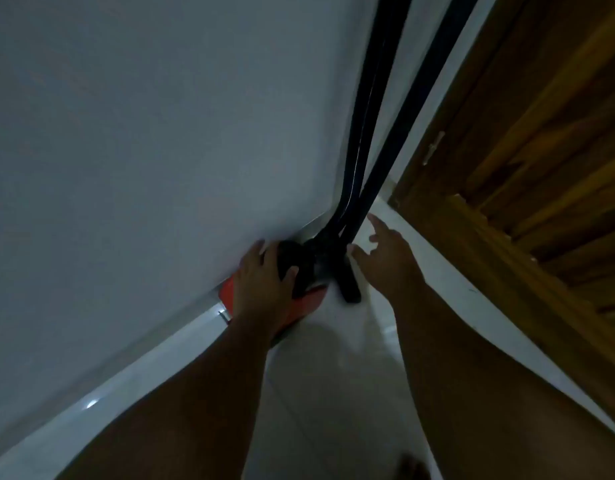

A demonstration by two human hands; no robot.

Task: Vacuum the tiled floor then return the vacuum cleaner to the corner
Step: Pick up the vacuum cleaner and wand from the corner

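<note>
Now the vacuum cleaner (314,301) sits right in the corner, against the wall (160,133), on the tiled floor (333,375). Its black hose (359,140) stands up along the corner, likely so it does not fall. The left hand (264,282) has its grip around the black top of the vacuum cleaner, I think to push it in snug. The right hand (389,258) has a wide grip, fingers spread, holding nothing, just beside the hose, maybe to steady it. A wooden door (541,150) is near.
</note>
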